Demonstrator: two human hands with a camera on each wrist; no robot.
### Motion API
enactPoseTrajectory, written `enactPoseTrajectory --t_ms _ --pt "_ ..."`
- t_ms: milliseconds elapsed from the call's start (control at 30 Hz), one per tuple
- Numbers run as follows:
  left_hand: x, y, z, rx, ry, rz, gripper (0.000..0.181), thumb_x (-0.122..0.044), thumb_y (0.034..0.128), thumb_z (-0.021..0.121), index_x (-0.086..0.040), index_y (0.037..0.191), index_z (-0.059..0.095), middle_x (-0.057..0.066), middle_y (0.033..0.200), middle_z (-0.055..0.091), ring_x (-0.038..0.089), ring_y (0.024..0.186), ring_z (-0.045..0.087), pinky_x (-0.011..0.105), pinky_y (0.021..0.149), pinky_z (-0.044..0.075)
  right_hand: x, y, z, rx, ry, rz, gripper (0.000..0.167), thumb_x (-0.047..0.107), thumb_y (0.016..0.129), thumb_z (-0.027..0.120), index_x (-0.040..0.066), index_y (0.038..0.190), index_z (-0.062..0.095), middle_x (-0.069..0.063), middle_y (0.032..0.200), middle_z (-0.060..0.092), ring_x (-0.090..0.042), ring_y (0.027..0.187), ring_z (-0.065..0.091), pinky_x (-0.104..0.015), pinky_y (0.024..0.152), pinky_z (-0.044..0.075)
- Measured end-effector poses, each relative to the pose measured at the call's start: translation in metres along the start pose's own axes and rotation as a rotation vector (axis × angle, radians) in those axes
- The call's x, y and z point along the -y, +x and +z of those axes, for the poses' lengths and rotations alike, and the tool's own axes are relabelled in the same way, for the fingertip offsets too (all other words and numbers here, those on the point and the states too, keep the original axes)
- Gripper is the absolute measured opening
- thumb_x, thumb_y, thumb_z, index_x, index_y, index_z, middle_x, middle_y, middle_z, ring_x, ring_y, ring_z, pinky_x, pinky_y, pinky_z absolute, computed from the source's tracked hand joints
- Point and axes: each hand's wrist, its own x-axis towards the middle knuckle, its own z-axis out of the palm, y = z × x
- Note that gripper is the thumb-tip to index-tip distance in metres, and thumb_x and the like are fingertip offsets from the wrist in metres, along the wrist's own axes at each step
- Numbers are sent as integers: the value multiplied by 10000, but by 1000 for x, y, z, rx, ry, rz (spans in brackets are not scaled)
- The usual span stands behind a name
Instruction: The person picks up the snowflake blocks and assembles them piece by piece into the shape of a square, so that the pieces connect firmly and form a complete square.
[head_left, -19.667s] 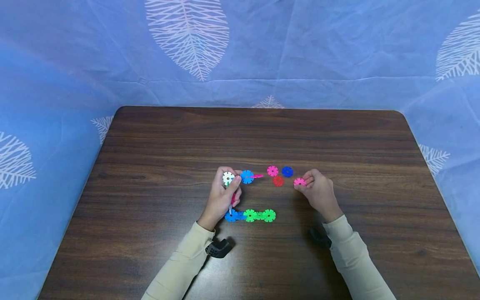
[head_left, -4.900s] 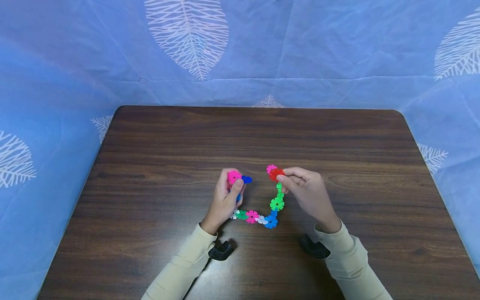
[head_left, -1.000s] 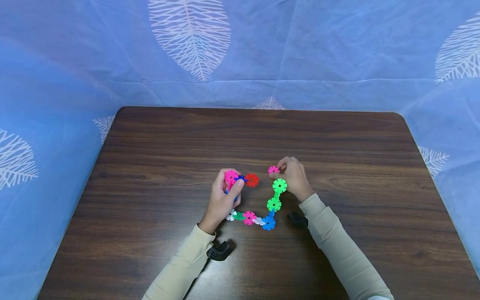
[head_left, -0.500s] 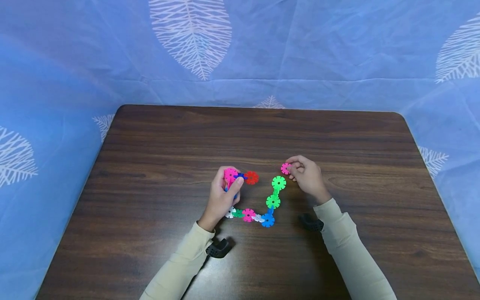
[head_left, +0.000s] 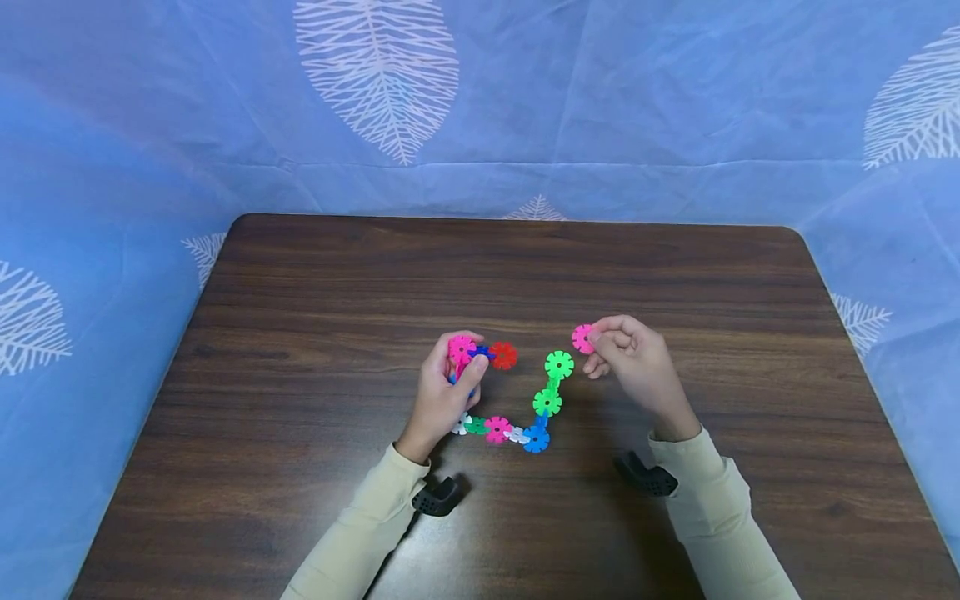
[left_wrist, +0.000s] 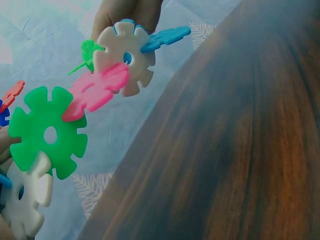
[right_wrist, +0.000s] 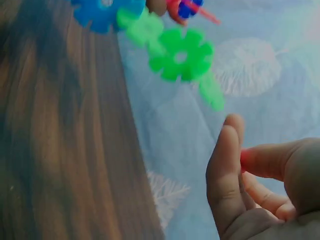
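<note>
My left hand [head_left: 444, 396] grips a chain of slotted plastic snowflake discs by its upper left part, thumb on top. From this grip a pink disc [head_left: 461, 350], a dark blue disc [head_left: 482, 352] and a red disc [head_left: 504, 356] show. The chain bends below through white, green, pink and blue discs, then up to a green disc [head_left: 558, 365] at its other end. Part of it is hidden behind my fingers. My right hand [head_left: 637, 362] pinches a single pink disc [head_left: 582, 338], apart from the chain; in the right wrist view only its edge [right_wrist: 244, 161] shows.
A dark wood-grain table [head_left: 337, 275] lies under both hands. Blue cloth [head_left: 525, 100] with white leaf prints surrounds its back and sides. Black wrist cameras hang under the left wrist [head_left: 438, 497] and the right wrist [head_left: 647, 477].
Loose pink, blue and red discs lay on the table earlier; red now sits on the chain. My right hand picked up the last pink disc and moved right. My left hand stays almost still.
</note>
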Motion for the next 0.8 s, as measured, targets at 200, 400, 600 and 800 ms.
enactPoseTrajectory --t_ms 200,400,600,800 --pt "1 0 0 -5 1 2 243 -24 948 519 78 1159 453 -59 509 410 54 358 371 214 331 300 13 -10 8 13 33 -91 247 -11 899 599 -175 1062 511 -3 860 632 -82 705 687 -247 676 583" --pt "0 -1 -1 -4 -11 -7 236 -5 952 502 81 1164 446 -41 506 407 60 359 371 203 341 308 22 -15 17 -7 53 -134 199 -34 870 629 -172 1001 570 58 840 696 -96 692 686 -239 668 579" --pt "-1 -2 -2 -6 -11 -15 232 -29 953 517 77 1148 451 -32 514 408 67 365 374 205 349 314 27 -19 27 -55 -47 -180 156 -53 831 667 -119 963 616 -12 763 710 -106 663 687 -189 657 568" --pt "-3 -2 -1 -5 -10 8 240 -111 956 543 43 1122 465 -51 520 416 69 370 376 216 341 315 29 -22 35 -32 -73 -230 154 -85 818 663 -109 965 624 -235 765 680 -74 648 682 -186 687 568"
